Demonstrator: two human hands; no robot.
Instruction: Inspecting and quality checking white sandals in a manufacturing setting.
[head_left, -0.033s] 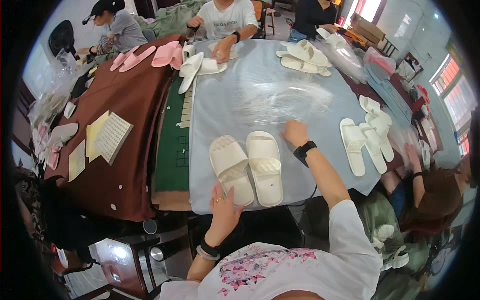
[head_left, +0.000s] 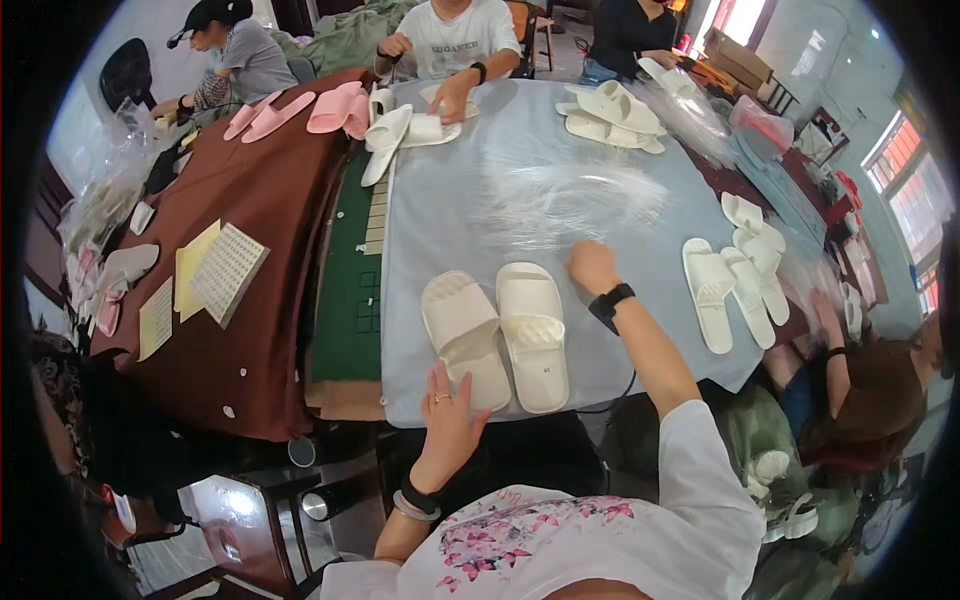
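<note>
A pair of cream-white slide slippers lies side by side near the table's front edge, the left slipper (head_left: 462, 320) beside the right slipper (head_left: 532, 335), toes pointing away from me. My left hand (head_left: 450, 425) rests at the heel of the left slipper, fingers stretched and apart, fingertips at its edge. Beyond the right slipper, my right hand (head_left: 594, 268) is closed on the table, knuckles up; whatever its fingers may hold is hidden. Just past it lies a heap of clear plastic bags (head_left: 570, 200).
More white slippers lie at the right (head_left: 710, 290) and far edge (head_left: 612, 115). Pink slippers (head_left: 340, 108) and sticker sheets (head_left: 228, 272) lie on the brown cloth (head_left: 270, 350). A person's hand (head_left: 452, 100) across the table touches a white slipper. Other people sit around.
</note>
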